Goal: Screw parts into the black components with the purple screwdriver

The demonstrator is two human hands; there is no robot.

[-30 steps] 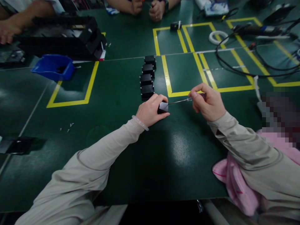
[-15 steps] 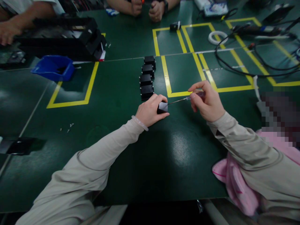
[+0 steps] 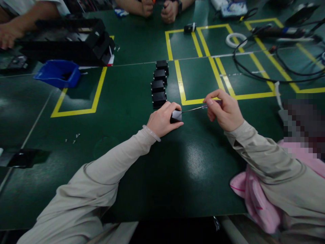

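Note:
My left hand [image 3: 164,119] grips a small black block-shaped part [image 3: 176,116] against the green table, its smooth face turned to the right. In my right hand [image 3: 223,110] is a screwdriver [image 3: 194,109], the fingers closed round its clear handle. The thin shaft runs left, and its tip meets the right side of the black part; the exact contact point is too small to make out. Just beyond my left hand, several similar black parts [image 3: 159,97] stand in a row, with small shiny screws or pins at their sides.
Small screws [image 3: 76,136] lie on the left of the table. Farther back are a blue bin [image 3: 61,74], a black rack [image 3: 76,42], a white tape ring [image 3: 236,40] and a black cable [image 3: 254,73]. Pink cloth [image 3: 259,200] lies by my right arm. Co-workers' hands [image 3: 169,12] rest opposite.
The fingers of my right hand have shifted and curled differently round the screwdriver handle. My left hand and the black part have stayed in place.

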